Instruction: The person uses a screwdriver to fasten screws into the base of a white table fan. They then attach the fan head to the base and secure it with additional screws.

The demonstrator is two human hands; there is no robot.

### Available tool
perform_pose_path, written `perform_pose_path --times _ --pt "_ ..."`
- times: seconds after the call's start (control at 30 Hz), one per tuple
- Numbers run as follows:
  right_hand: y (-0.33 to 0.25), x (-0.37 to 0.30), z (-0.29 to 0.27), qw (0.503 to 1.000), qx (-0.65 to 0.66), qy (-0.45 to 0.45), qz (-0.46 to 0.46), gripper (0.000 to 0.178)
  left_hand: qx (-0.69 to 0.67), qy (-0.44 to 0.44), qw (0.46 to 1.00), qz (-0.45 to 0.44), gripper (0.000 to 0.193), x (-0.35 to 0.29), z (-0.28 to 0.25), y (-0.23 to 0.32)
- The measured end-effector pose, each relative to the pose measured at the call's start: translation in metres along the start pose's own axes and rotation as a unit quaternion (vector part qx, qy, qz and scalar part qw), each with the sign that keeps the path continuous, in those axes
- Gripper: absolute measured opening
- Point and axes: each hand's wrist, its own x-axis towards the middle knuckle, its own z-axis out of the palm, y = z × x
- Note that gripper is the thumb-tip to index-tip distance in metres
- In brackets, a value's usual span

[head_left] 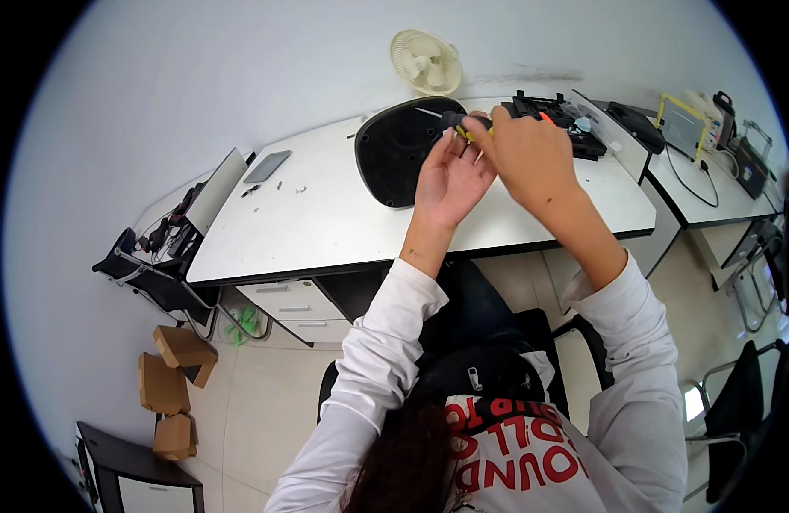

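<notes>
A screwdriver [451,120] with a black and yellow handle is held up over the table, its thin metal shaft pointing left. My right hand [531,161] is closed around the handle. The fingers of my left hand [453,181] curl against the front of that handle, palm turned up. Behind and below them lies a black rounded plate [386,158] with several small holes, perhaps a fan base. A small orange tip [547,118] shows past my right hand; I cannot tell what it belongs to.
A cream fan head [425,63] stands behind the black plate. An opened black tool case [589,145] sits to its right. On the white table [300,231] lie a grey flat device [268,167] and small loose parts [300,190]. Cardboard boxes [164,383] stand on the floor at left.
</notes>
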Motion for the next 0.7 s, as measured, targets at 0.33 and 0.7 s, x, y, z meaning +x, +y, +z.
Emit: perform_pose_path --times 0.33,0.7 --pt "-0.002 -0.016 -0.006 0.996 0.049 0.070 -0.029 0.029 0.006 0.069 0.998 0.013 0.028 0.005 0.003 -0.006" --pt "-0.001 -0.006 -0.008 0.996 0.082 0.016 0.008 0.035 0.009 0.002 1.000 -0.024 0.036 0.005 0.010 -0.005"
